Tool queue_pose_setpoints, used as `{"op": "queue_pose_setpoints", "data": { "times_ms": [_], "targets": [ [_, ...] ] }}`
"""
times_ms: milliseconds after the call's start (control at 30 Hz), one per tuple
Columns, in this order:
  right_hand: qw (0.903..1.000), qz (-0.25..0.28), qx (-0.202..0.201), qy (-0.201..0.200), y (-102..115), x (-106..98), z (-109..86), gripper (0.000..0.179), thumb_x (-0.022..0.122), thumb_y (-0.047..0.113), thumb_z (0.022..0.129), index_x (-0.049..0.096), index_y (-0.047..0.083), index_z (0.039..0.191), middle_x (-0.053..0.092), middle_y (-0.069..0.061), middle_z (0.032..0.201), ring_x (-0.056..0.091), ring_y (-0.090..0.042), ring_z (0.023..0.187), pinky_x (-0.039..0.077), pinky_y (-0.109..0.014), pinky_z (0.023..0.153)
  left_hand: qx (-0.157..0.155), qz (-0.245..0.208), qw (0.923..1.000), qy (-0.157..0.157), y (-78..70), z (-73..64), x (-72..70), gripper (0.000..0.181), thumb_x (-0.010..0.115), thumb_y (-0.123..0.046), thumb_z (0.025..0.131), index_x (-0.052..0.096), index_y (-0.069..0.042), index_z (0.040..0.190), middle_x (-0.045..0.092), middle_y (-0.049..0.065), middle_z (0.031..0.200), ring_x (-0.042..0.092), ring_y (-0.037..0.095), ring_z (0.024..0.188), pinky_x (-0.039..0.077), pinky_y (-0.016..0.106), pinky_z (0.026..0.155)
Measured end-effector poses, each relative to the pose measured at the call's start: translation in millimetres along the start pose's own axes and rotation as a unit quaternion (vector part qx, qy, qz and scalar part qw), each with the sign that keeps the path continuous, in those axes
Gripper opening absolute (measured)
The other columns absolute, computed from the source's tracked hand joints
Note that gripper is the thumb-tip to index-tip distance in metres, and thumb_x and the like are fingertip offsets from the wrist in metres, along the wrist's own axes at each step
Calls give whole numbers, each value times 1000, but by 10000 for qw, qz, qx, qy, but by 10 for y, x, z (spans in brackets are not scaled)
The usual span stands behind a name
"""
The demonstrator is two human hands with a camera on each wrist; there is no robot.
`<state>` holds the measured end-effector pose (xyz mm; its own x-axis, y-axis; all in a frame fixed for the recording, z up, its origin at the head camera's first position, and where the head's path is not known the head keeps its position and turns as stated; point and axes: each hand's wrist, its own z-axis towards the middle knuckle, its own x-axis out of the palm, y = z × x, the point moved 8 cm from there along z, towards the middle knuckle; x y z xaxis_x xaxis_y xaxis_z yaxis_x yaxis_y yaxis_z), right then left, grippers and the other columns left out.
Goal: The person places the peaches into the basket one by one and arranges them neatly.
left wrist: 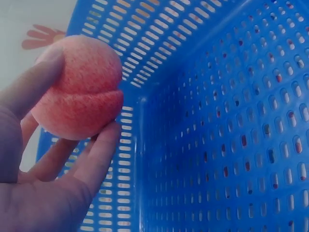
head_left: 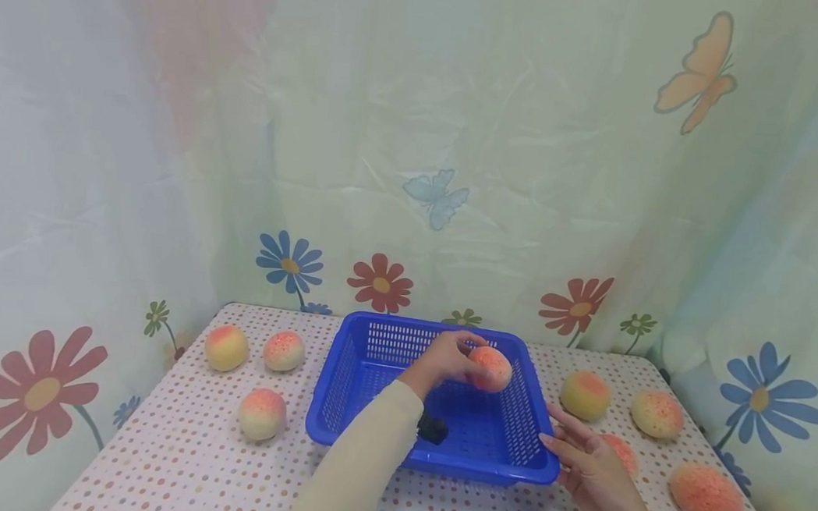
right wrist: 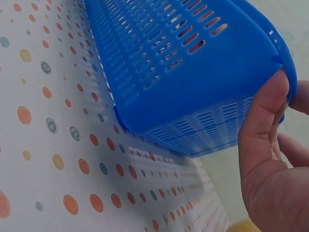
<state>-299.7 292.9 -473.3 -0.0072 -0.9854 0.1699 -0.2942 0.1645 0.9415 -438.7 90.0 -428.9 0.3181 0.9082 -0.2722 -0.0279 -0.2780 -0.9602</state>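
A blue plastic basket (head_left: 485,436) with slotted walls stands on the dotted tablecloth. Over the right part of its inside, my left hand (head_left: 447,357) holds a pink-and-cream peach (head_left: 493,370). In the left wrist view, thumb and fingers wrap the peach (left wrist: 79,87), whose crease faces the camera, near the slotted wall. My right hand (head_left: 594,474) grips the basket's rim near the front right corner. The right wrist view has the thumb of that hand (right wrist: 270,159) pressed on the outside of the basket (right wrist: 207,72) just under the rim, with fingers on the other side.
Left of the basket lie three peaches, one of them yellowish (head_left: 227,348). Several more lie to the right, including a large reddish one (head_left: 707,495) near the table edge and one partly behind my right hand (head_left: 622,454). A flowered curtain (head_left: 493,253) hangs behind the table.
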Motion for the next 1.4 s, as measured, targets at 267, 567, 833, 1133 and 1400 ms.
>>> {"op": "queue_pose_setpoints", "data": {
  "times_ms": [267,567,833,1133,1400],
  "targets": [
    [10000,37,-20,62,6,-8,1,45,66,20,101,55,38,141,69,5,112,72,-15,104,61,-37,93,-244,-52,9996,-100,30,-14,72,46,85,-1,80,71,-11,123,67,11,110,69,25,94,65,45,78],
    [10000,35,-18,68,5,-10,-2,38,66,20,101,59,42,131,67,6,110,72,-14,103,62,-35,92,-276,190,9992,-219,69,1,64,45,87,1,77,71,-10,118,66,10,104,67,23,90,65,41,74],
    [9999,-121,-50,103,16,-5,9,55,66,21,101,45,31,151,68,5,113,72,-14,103,62,-36,92,-152,445,9988,-128,34,-7,53,46,88,1,74,67,-9,113,63,9,97,65,21,85,64,34,65],
    [9998,-183,-29,14,24,-11,-2,58,67,20,101,43,29,153,67,6,110,71,-13,103,62,-36,92,-363,725,9966,-147,119,53,79,45,83,3,79,68,-9,120,66,12,104,69,25,88,65,42,75],
    [9999,-167,-20,-34,22,-6,-5,59,67,20,100,44,29,153,66,6,110,71,-14,103,62,-36,92,-338,881,9955,-21,130,46,100,45,80,3,82,66,-7,124,66,13,108,70,27,93,65,40,76]
  ]
}}
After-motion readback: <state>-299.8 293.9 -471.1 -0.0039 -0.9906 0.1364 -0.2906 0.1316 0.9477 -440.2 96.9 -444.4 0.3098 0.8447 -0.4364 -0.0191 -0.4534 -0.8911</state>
